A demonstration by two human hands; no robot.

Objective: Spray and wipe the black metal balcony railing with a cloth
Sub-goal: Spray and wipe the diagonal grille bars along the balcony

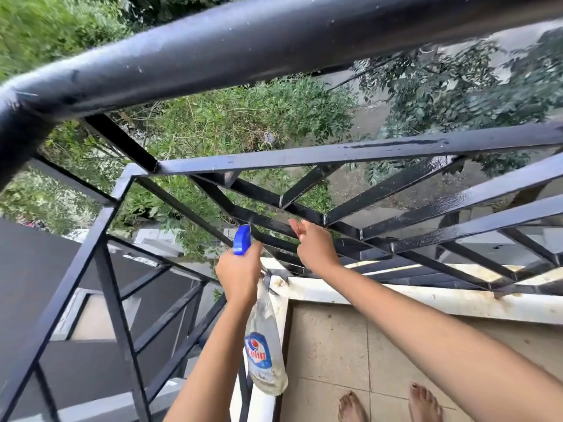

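Observation:
The black metal balcony railing [304, 153] fills the view, with a thick round top rail [243, 47] and angled flat bars below that look wet and glossy. My left hand [237, 272] grips the neck of a clear spray bottle [265, 345] with a blue trigger head [241, 240], nozzle pointing at a lower diagonal bar. My right hand [316, 248] rests on the bars just right of the nozzle. It holds a small reddish-brown cloth [297, 229] against the metal; most of the cloth is hidden under the fingers.
A stained white ledge [426, 300] runs under the railing, with beige floor tiles [329, 339] and my bare feet [390, 406] below. Beyond the bars are green bushes [243, 117], a tree and a road far below. A dark roof [36, 269] lies at left.

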